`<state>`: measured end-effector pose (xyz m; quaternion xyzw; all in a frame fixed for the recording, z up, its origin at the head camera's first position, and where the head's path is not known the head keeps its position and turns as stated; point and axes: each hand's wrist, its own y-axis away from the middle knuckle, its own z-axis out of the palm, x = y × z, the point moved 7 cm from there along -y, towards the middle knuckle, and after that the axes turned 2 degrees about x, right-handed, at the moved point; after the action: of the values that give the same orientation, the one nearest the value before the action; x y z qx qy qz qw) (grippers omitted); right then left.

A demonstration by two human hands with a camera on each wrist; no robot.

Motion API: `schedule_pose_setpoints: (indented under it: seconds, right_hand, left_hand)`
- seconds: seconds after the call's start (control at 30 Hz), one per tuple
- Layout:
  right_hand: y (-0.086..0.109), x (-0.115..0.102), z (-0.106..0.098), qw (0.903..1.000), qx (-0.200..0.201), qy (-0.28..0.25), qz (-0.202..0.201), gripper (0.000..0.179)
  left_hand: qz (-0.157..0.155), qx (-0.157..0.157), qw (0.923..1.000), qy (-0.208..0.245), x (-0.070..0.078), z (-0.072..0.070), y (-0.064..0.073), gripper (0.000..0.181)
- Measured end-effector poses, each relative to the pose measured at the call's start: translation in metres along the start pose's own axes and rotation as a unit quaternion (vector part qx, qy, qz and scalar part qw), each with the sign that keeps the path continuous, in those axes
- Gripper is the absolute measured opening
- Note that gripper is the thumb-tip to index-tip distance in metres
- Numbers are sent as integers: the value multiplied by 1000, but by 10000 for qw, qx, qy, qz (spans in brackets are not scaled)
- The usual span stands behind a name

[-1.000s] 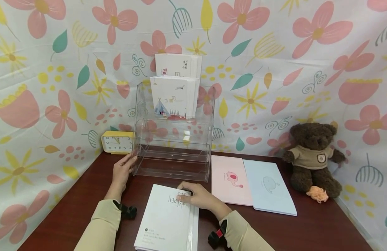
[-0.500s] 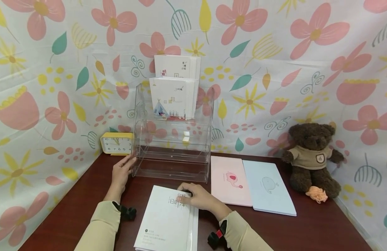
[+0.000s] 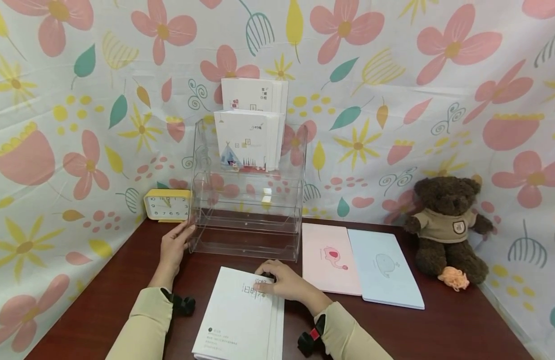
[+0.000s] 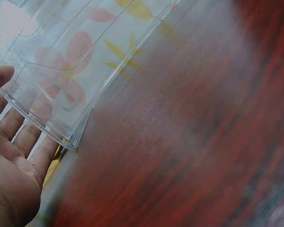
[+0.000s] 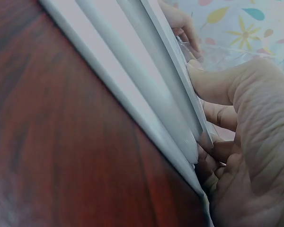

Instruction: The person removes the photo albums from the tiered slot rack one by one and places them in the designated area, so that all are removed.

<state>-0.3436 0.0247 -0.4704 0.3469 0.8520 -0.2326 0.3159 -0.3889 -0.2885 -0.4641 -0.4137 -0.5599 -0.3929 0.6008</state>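
A clear acrylic book rack stands upright at the middle back. My left hand grips its left side panel near the bottom; in the left wrist view the thumb lies on one face and the fingers behind the other. In front of the rack is a stack of white books, lying flat with the cover print upside down. My right hand pinches the top book at its far right edge, thumb on the cover and fingers curled around the edge, partly hidden. Other books show beneath it in the right wrist view.
White picture books stand in the upper tiers of the rack. A yellow clock is left of it. Pink and light blue notebooks lie to the right, near a brown teddy bear and an orange yarn bundle.
Both hands keep their places and holds. The head view has shifted very slightly; nothing else visibly moves.
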Motion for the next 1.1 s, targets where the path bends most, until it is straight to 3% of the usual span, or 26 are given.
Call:
schedule_pose_setpoints:
  seconds: [0.8, 1.1]
  right_hand:
    - [0, -1, -2, 9999, 101, 12, 84, 24]
    - [2, -13, -11, 9963, 699, -123, -490, 22]
  left_hand:
    - [-17, -7, 10000, -30, 0, 0, 0, 62]
    - [12, -113, 9999, -21, 1, 1, 1, 59]
